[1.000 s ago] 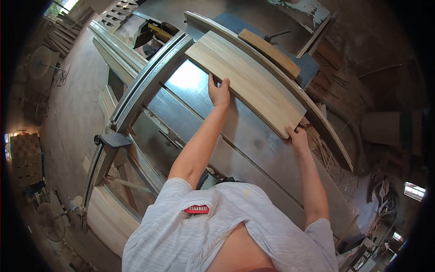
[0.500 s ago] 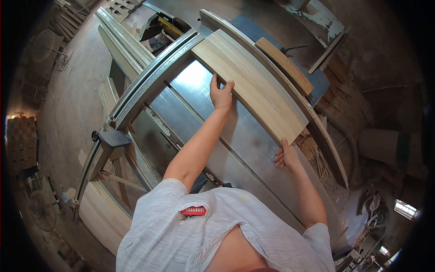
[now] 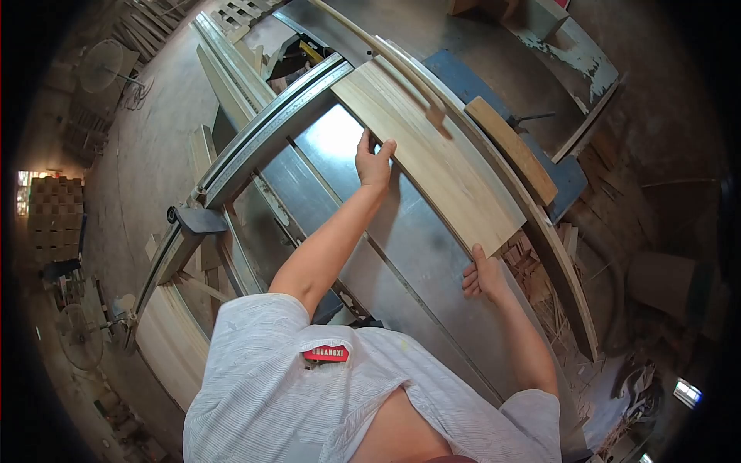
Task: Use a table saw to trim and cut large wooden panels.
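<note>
My left hand [image 3: 373,158] is closed on the near long edge of a pale wooden board [image 3: 432,166], its thumb on the edge. My right hand [image 3: 482,274] rests its thumb against the board's lower right corner, fingers loosely bent and apart below it. The board lies across a metal machine table [image 3: 409,247] with slots, beside a long curved-looking fence [image 3: 552,247]. A narrow tan strip [image 3: 409,81] with a blunt piece at its lower end reaches over the board's far part; I cannot tell what it is.
A metal rail [image 3: 270,131] crosses at the left, beside a frame holding planks [image 3: 166,347]. A short wood block [image 3: 509,150] sits on blue metal [image 3: 563,181] beyond the fence. Wood scraps [image 3: 525,255], a standing fan [image 3: 104,62] and stacked pallets [image 3: 55,216] surround the machine.
My right hand has loosened from its pinch on the board's end and moved slightly down. A narrow tan strip has appeared over the board's far part. The view has shifted slightly.
</note>
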